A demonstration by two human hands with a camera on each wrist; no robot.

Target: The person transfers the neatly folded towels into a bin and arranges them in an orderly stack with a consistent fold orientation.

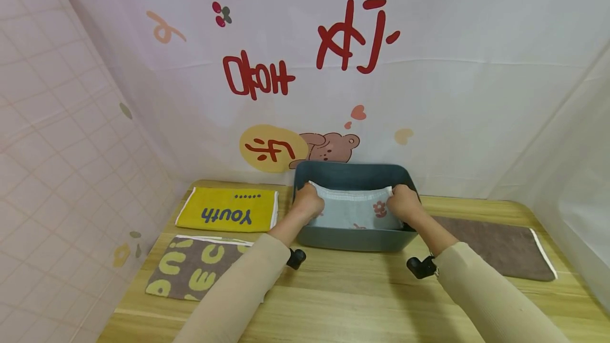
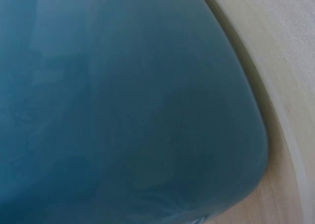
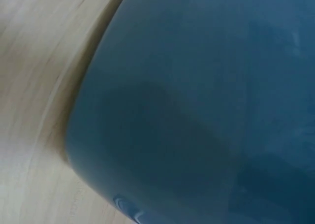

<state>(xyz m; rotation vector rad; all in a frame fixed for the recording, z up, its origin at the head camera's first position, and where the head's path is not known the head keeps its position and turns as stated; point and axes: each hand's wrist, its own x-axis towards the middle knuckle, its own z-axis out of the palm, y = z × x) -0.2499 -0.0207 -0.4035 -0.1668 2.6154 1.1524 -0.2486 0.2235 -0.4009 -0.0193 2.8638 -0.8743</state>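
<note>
A pale blue-grey towel with pink flowers is stretched between my two hands inside a blue-green bin. My left hand grips the towel's upper left corner. At the upper right corner, my right hand grips it with curled fingers. The towel's lower part is hidden behind the bin's front wall. Only the bin's outer wall and some tabletop fill the left wrist view. Likewise, the right wrist view has just the bin's wall beside the wood; neither hand appears there.
Left of the bin lies a folded yellow towel marked "Youth". Nearer me, a brown towel with yellow letters is partly covered by my left sleeve. A plain brown towel lies to the right. A white printed curtain hangs behind the wooden table.
</note>
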